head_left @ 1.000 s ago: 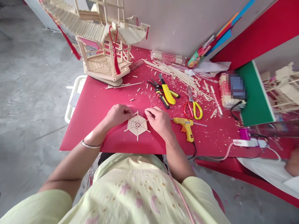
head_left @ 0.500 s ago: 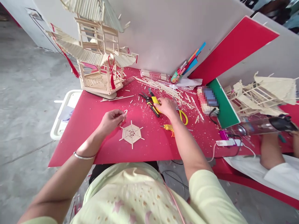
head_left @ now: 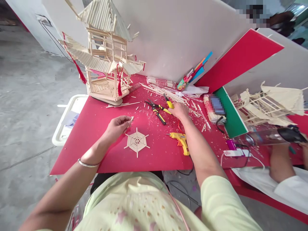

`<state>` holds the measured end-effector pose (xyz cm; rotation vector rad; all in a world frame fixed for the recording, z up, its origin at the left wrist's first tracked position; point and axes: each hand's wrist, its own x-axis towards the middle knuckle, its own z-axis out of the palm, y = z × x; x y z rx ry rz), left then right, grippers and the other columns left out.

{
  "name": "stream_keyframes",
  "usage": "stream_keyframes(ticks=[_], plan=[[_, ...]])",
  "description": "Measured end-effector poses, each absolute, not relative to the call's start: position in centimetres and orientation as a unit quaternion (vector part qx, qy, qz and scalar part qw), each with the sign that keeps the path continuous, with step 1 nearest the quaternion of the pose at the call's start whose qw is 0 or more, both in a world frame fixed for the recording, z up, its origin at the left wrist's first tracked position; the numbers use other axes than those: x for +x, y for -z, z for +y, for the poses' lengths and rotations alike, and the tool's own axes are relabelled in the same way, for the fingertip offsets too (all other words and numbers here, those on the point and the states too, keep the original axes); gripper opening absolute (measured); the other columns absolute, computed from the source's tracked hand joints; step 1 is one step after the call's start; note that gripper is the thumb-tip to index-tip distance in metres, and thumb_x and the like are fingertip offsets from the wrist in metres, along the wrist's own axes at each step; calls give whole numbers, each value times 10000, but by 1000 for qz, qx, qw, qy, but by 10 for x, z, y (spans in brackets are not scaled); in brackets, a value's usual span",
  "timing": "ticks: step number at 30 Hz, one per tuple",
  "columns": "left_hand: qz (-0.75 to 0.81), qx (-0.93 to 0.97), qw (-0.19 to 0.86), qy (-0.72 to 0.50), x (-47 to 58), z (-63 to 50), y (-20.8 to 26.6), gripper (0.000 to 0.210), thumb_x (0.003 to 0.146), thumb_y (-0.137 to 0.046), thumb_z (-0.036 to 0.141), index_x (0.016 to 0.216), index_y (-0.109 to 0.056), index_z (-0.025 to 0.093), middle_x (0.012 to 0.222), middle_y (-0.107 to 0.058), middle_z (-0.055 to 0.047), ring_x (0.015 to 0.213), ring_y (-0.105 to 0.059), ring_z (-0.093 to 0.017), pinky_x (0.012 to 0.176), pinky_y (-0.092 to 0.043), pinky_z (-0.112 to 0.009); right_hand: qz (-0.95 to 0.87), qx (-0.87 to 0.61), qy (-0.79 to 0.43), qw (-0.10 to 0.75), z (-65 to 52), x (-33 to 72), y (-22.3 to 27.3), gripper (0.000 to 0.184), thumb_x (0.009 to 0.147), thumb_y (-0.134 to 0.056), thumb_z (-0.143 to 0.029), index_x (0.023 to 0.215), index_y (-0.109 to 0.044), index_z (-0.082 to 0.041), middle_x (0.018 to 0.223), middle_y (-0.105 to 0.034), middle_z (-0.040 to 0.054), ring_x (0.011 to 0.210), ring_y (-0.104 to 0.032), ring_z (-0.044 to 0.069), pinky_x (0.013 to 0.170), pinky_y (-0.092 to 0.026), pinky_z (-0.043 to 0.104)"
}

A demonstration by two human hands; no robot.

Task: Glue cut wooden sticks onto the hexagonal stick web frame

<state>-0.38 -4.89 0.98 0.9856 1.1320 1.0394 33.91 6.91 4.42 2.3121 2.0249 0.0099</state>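
My left hand (head_left: 119, 126) is closed in a pinch on a short wooden stick (head_left: 132, 118), just above the red tabletop. Close below it, a flat hexagonal web of wooden sticks (head_left: 137, 142) lies on the table. My right hand (head_left: 180, 110) reaches farther out, its fingers closed round a yellow utility knife (head_left: 169, 103) with a dark tip. Left of that hand lie black-and-yellow pliers (head_left: 157, 113), their jaws pointing away. A yellow hot glue gun (head_left: 180, 140) rests beside my right forearm, which covers part of the table.
A tall stick-built pagoda (head_left: 106, 61) with red tassels stands at the back left. Loose sticks (head_left: 166, 92) and chips cover the back. A pen cup (head_left: 183, 82), a green divider (head_left: 231, 112) and a power strip (head_left: 237, 153) are rightward. Another person's arm (head_left: 279, 162) is far right.
My right hand has shifted right with the utility knife, away from the pliers. The glue gun now shows more fully. My left hand keeps its stick, which is turned differently. The view has tilted slightly.
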Motion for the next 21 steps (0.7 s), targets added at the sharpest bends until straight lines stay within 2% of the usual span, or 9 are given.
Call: stream_keyframes(ticks=[3, 7, 9, 11, 14, 16, 18, 21], plan=[[483, 412, 625, -455, -5, -49, -12, 426, 689, -885, 487, 894, -712, 155, 690, -649, -12, 505, -472, -65, 458, -308, -191, 667, 744, 2, 38, 69, 339, -45, 435, 929, -617, -470, 1245, -726, -191, 1217, -737, 181, 1155, -674, 345, 937, -492, 410], [492, 397, 619, -466, -5, -50, -19, 422, 666, -911, 474, 863, -715, 156, 738, -677, -35, 593, -558, -95, 511, -393, -197, 705, 709, -23, -7, 52, 328, -47, 504, 1021, -449, -466, 1411, -621, -198, 1364, -656, 185, 1290, -583, 341, 1048, -445, 437], [492, 392, 621, -467, -5, -51, -20, 407, 676, -909, 464, 859, -714, 158, 737, -681, -37, 586, -555, -92, 506, -390, -194, 741, 671, 0, 1, 42, 319, -45, 623, 991, -473, -570, 1477, -559, -190, 1428, -612, 190, 1314, -560, 358, 1089, -423, 456], [484, 391, 630, -466, -4, -50, -19, 382, 699, -898, 450, 861, -711, 159, 722, -678, -33, 554, -535, -82, 487, -371, -190, 761, 645, 42, 55, 35, 309, -41, 811, 901, -584, -625, 1551, -465, -153, 1495, -555, 217, 1340, -539, 388, 1116, -405, 475], [460, 394, 640, -472, -3, -49, -16, 358, 719, -885, 434, 845, -697, 156, 692, -665, -28, 515, -519, -76, 454, -348, -192, 747, 652, 53, 116, 36, 296, -35, 986, 813, -677, -557, 1612, -326, -98, 1518, -506, 272, 1368, -511, 420, 1109, -399, 493], [451, 391, 642, -480, -2, -49, -15, 350, 730, -877, 431, 831, -685, 156, 674, -650, -23, 502, -521, -77, 434, -337, -192, 734, 667, 25, 124, 40, 291, -34, 928, 805, -680, -520, 1570, -379, -89, 1459, -542, 284, 1335, -529, 429, 1086, -399, 512], [448, 388, 641, -488, -3, -49, -15, 344, 748, -865, 433, 834, -681, 156, 682, -647, -22, 499, -526, -75, 422, -331, -191, 730, 673, -15, 117, 41, 287, -36, 797, 820, -667, -482, 1474, -479, -67, 1384, -578, 292, 1298, -543, 431, 1088, -373, 540], [443, 391, 633, -501, -5, -49, -15, 348, 777, -844, 450, 870, -683, 156, 710, -656, -27, 510, -545, -81, 410, -343, -192, 732, 675, -51, 77, 31, 283, -43, 649, 846, -643, -423, 1366, -538, -49, 1318, -593, 297, 1268, -548, 424, 1095, -348, 560]])
